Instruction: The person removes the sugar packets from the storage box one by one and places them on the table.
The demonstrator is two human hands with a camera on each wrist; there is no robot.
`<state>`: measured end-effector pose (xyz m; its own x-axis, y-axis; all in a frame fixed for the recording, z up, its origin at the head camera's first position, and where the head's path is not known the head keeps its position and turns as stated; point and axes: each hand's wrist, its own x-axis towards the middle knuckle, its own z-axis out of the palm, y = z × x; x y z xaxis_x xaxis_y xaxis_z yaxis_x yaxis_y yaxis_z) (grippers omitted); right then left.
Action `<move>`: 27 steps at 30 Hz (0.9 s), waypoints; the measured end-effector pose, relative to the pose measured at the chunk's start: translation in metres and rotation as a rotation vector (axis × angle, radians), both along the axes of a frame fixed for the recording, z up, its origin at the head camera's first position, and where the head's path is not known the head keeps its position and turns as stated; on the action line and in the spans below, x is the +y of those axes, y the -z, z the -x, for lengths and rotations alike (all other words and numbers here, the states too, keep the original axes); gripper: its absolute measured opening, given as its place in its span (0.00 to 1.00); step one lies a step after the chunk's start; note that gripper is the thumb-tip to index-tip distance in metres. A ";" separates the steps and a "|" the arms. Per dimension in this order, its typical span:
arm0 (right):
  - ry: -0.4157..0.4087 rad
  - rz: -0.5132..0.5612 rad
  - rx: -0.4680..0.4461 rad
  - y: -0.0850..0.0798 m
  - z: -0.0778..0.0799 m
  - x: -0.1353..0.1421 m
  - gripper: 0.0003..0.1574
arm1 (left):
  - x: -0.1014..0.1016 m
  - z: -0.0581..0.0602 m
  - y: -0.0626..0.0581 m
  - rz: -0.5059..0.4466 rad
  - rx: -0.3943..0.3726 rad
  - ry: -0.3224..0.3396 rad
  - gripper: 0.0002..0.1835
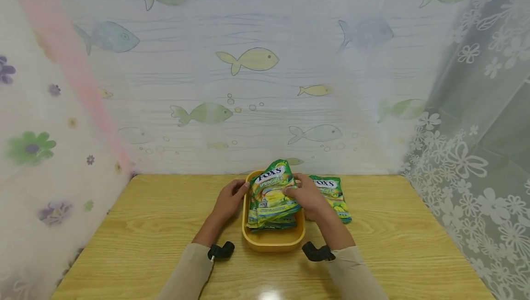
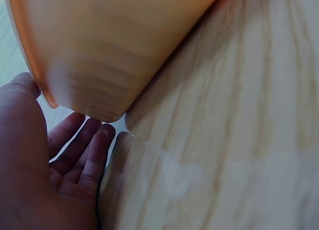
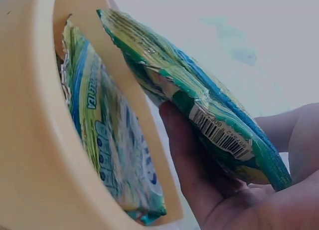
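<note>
A yellow plastic container [image 1: 273, 247] stands on the table, with at least one green Fox's Spring Tea candy bag [image 3: 107, 125] lying inside it. My left hand [image 1: 229, 199] holds the container's left side, thumb at the rim and fingers against the outer wall, as the left wrist view shows. Over the container, my right hand [image 1: 308, 195] grips another candy bag [image 1: 269, 194] by its right edge, thumb on the front and fingers behind. In the right wrist view this held bag is tilted, its barcode showing, apart from the bag below.
One more Fox's candy bag [image 1: 340, 205] lies on the wooden table [image 1: 165, 217] right of the container, partly covered by my right hand and forearm. Behind the table hangs a fish-patterned curtain [image 1: 256, 88]. Black wrist cameras sit on both forearms.
</note>
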<state>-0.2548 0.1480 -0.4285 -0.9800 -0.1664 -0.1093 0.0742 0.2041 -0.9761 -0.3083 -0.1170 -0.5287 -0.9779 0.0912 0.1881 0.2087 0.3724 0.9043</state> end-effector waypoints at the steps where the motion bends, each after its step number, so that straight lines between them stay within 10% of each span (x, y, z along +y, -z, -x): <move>1: 0.005 0.002 0.002 0.000 0.000 0.001 0.41 | 0.000 0.000 0.000 -0.004 -0.001 0.000 0.31; 27: 0.134 0.212 -0.032 -0.004 -0.001 0.043 0.43 | 0.000 -0.002 -0.003 -0.025 -0.002 0.014 0.30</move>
